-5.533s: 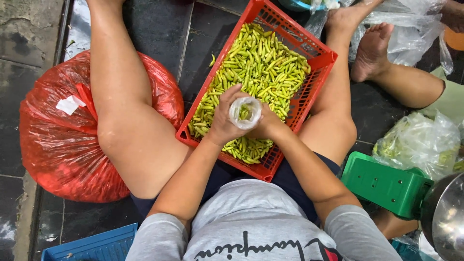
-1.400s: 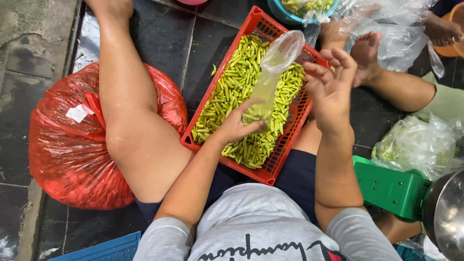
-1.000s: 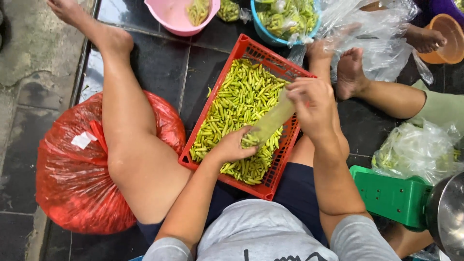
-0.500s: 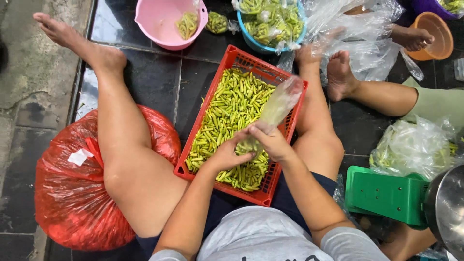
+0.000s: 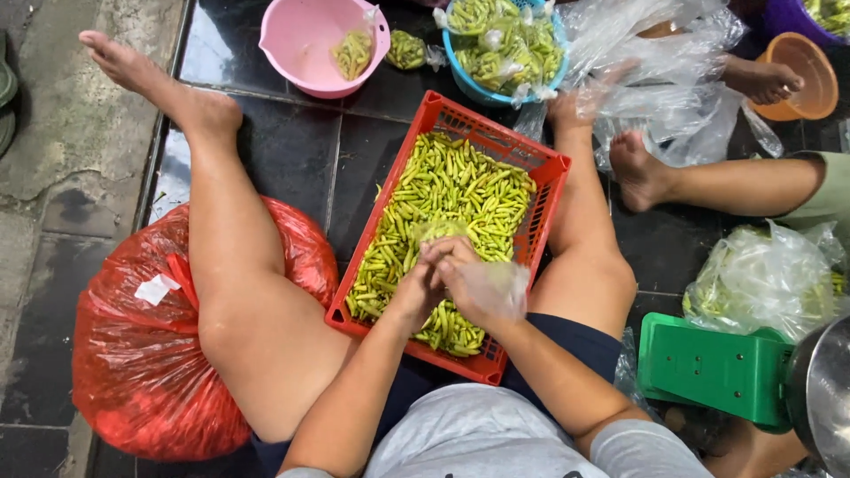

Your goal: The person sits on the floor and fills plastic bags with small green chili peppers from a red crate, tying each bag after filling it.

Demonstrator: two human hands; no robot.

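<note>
A red plastic crate [image 5: 529, 246] full of green chilies [image 5: 452, 190] lies on the dark tiled floor between my legs. Both hands meet over its near half. My left hand [image 5: 414, 290] pinches the top of a small clear plastic bag of chilies [image 5: 440, 232]. My right hand [image 5: 474, 283] grips the same bag, its loose clear plastic [image 5: 506, 281] draped over my knuckles.
A red sack [image 5: 133, 354] sits under my left leg. A pink bowl [image 5: 314, 44] and a blue bowl [image 5: 505, 44] with bagged chilies stand beyond the crate. Another person's feet [image 5: 637, 168], clear bags [image 5: 655, 71], an orange bowl [image 5: 801, 75] and a green scale [image 5: 717, 367] are to the right.
The clear bag, earlier held up long and twisted above the crate, is now pulled down and bunched between both hands. The view has shifted to show the bowls beyond the crate.
</note>
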